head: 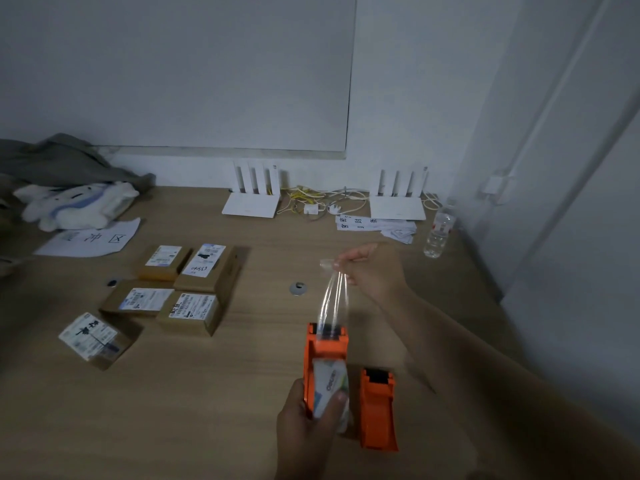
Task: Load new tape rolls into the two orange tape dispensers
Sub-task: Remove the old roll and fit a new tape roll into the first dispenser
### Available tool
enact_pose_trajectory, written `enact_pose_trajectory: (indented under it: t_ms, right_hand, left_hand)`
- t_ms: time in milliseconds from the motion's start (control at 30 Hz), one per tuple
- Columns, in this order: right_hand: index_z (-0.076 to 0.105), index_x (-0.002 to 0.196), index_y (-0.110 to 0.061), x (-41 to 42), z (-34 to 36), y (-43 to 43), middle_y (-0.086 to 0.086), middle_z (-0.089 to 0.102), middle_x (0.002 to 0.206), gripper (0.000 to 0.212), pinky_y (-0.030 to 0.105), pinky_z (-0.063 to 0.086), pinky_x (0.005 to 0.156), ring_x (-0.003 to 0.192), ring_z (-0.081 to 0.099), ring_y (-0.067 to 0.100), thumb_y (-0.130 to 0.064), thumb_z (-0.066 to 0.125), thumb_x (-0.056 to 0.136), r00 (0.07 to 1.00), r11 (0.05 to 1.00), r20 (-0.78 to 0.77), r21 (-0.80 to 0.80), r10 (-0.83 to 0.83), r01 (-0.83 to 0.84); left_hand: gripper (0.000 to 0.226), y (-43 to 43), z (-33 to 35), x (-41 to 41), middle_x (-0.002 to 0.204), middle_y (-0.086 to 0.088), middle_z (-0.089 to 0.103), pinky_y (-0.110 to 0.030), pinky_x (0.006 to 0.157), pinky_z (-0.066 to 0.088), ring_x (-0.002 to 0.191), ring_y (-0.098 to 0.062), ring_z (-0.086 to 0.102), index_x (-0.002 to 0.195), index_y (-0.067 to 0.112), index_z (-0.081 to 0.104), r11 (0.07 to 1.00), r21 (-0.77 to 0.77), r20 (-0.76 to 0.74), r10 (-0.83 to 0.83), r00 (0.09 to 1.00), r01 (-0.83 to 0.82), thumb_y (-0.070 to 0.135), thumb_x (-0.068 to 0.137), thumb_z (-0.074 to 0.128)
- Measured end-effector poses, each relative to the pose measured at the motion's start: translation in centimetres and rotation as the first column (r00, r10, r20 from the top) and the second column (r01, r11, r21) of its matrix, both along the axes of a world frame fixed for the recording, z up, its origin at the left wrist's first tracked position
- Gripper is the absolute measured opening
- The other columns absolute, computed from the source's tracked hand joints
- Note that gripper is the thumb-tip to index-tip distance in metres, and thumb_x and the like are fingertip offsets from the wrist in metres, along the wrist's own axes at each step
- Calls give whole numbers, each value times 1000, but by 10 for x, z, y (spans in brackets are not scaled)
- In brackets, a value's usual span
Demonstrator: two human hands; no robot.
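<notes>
On the wooden worktop (225, 393), the left hand (304, 431) grips the loaded orange plastic tape dispenser (323, 355) around its white-labelled tape roll (329, 386), whose print is too blurred to read. Beyond that dispenser, the right hand (372, 268) pinches a strip of clear tape (334, 296) pulled from its front. Just right of it lies the second orange dispenser (377, 410), empty. Left of it sit labelled cardboard boxes (180, 289); bare worktop lies between.

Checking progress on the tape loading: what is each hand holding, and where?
Left hand grips the loaded dispenser around its roll end; right hand pinches the clear tape at its free end.
</notes>
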State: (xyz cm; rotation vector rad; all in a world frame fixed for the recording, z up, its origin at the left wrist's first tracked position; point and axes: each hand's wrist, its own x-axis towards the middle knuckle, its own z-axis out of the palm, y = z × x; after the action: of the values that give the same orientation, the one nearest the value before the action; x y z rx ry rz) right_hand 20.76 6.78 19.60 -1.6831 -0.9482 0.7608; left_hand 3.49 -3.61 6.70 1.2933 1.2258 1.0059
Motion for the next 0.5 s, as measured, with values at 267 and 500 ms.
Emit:
enact_pose_trajectory:
  t_ms: [267,500]
  right_hand:
    - [74,60,-19,5,-8,28,10,77,73,19,33,53,62,60,64,15,-8,80,73,1000,995,0,-103,20,-20]
    - [75,71,-12,6,-23,42,12,77,75,6,41,62,73,72,73,25,-11,81,73,1000,987,-4,-161,-28,27]
  left_hand:
    - [32,-6,9,-1,70,-3,75,-23,58,54,65,-10,71,88,22,71,993,120,-24,23,999,-20,48,75,59]
    - [17,-7,24,-6,60,-5,68,-14,48,46,49,-4,62,78,17,68,984,178,-42,33,999,-25,31,81,58]
